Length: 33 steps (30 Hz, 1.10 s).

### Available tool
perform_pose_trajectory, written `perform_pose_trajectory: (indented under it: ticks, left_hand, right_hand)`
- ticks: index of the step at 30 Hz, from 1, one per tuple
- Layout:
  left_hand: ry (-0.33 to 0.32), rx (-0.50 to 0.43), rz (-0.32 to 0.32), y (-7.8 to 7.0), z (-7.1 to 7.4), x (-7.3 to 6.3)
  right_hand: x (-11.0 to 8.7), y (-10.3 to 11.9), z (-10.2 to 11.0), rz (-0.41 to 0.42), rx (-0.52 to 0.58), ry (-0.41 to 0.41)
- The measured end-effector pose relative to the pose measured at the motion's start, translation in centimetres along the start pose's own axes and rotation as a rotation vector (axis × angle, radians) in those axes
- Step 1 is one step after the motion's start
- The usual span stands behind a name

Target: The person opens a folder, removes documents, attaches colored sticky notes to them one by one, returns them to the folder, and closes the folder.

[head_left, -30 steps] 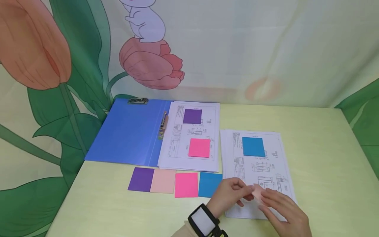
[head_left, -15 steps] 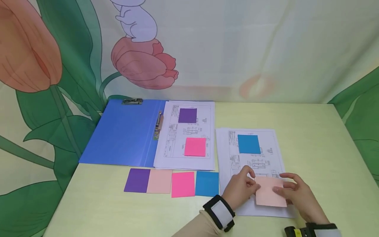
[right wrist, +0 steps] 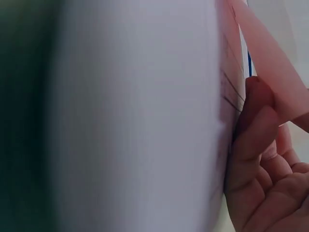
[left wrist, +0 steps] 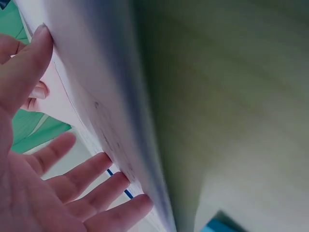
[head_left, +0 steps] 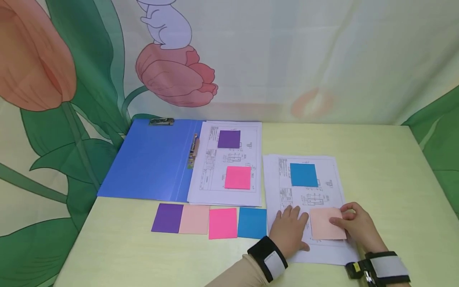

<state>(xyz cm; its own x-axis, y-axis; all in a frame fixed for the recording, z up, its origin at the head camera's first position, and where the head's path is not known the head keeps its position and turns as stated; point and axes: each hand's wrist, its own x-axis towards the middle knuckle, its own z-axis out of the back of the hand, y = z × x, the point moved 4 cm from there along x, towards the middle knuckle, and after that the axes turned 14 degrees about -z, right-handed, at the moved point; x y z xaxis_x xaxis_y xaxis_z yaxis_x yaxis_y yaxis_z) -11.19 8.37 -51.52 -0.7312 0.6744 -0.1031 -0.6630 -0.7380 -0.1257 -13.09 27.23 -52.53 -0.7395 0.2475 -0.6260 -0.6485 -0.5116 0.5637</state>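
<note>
A pale pink sticky note (head_left: 321, 229) lies over the lower part of the right-hand stack of printed drawings (head_left: 297, 257). My right hand (head_left: 362, 227) pinches the note's right edge between thumb and fingers; in the right wrist view that edge of the note (right wrist: 275, 63) is lifted off the paper. Just left of the note, my left hand (head_left: 289, 232) rests on the stack with its fingers spread, as the left wrist view shows of the left hand (left wrist: 63, 179) too. A blue sticky note (head_left: 304, 175) sits near the top of the same sheet.
An open blue folder (head_left: 147, 159) holds another stack of drawings (head_left: 211, 195) with a purple note (head_left: 229, 139) and a hot pink note (head_left: 238, 177). Along its front lie purple (head_left: 167, 218), pale pink (head_left: 194, 219), hot pink (head_left: 222, 223) and blue pads (head_left: 252, 222) on the table (head_left: 118, 247).
The pale pink note, earlier held by both hands above the sheet, has come down onto it. My left hand has let go of the note and spread flat on the paper.
</note>
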Motion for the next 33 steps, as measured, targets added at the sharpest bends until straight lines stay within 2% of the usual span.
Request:
perform_pose_trajectory:
  ticks: [16,25,33]
  left_hand:
    - [0.025,-0.029,0.009,-0.15,0.4,0.02]
    - [0.036,-0.004,-0.048,-0.57,0.53,-0.04]
    - [0.075,-0.029,-0.062,-0.8,0.73,0.05]
  right_hand:
    - [0.02,-0.17,0.02,0.005,-0.002,-0.006]
    - [0.14,-0.46,-0.18,-0.012,-0.001,-0.012]
    - [0.04,-0.34,-0.23,0.001,-0.007,-0.012]
